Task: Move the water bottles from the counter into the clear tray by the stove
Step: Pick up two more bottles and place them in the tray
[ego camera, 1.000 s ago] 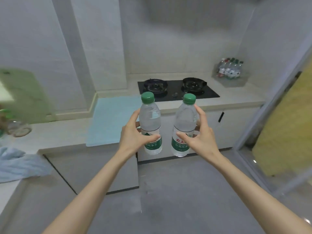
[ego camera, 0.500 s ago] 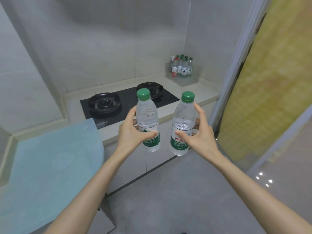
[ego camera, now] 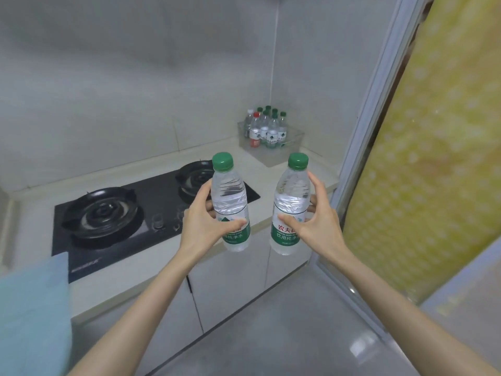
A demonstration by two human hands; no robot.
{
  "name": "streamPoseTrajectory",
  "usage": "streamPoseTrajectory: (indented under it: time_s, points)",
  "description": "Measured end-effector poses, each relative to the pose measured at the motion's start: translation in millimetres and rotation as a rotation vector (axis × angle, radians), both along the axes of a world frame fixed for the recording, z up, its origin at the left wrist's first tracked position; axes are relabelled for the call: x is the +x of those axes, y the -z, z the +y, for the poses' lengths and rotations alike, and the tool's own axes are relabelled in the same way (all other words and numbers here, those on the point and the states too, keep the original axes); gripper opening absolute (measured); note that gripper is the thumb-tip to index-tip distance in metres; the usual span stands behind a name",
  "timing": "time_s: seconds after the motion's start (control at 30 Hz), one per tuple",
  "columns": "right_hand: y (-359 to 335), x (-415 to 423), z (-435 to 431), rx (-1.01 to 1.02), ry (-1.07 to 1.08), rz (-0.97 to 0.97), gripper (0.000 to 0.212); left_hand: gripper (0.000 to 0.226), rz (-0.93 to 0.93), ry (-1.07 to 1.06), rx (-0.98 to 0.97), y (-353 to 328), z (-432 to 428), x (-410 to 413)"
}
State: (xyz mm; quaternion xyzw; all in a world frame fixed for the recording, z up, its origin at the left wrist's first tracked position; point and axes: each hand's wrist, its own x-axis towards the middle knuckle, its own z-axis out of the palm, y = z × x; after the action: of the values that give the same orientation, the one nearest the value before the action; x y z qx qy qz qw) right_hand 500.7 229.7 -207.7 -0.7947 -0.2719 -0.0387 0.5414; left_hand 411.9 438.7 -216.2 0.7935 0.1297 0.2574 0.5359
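My left hand (ego camera: pixel 207 222) grips a clear water bottle (ego camera: pixel 230 196) with a green cap and green label, held upright over the counter's front edge. A second bottle of the same kind (ego camera: pixel 291 202) stands upright in my right hand (ego camera: pixel 315 226), a little to the right. Both are in the air in front of the stove (ego camera: pixel 113 221). The clear tray (ego camera: pixel 284 150) sits in the far right corner of the counter, past the stove, and holds several bottles (ego camera: pixel 267 128), one with a red cap.
A black two-burner gas stove lies on the pale counter (ego camera: pixel 135 270). A light blue cloth (ego camera: pixel 32 308) covers the counter at the lower left. A door frame (ego camera: pixel 363 147) and yellow patterned panel (ego camera: pixel 423 147) stand right of the counter. Grey floor (ego camera: pixel 298 329) lies below.
The view has swung right and come nearer the stove and tray. Both hands still hold their bottles upright, now slightly farther apart.
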Motion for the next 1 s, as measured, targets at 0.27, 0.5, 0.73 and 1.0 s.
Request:
streamPoseTrajectory:
  time_s: [0.27, 0.5, 0.73, 1.0]
  points:
    - [-3, 132, 0, 0.041, 0.038, 0.032, 0.089, 0.092, 0.033, -0.001, -0.007, 1, 8, 133]
    - [4, 247, 19, -0.003, 0.072, 0.036, 0.091, 0.091, 0.046, -0.012, -0.014, 20, 33, 247]
    - [9, 373, 52, -0.03, 0.073, 0.045, 0.088, 0.092, 0.053, -0.059, -0.007, 26, 72, 373]
    - [-1, 490, 82, -0.017, 0.036, 0.08, 0.085, 0.092, 0.042, -0.118, -0.059, 14, 110, 487]
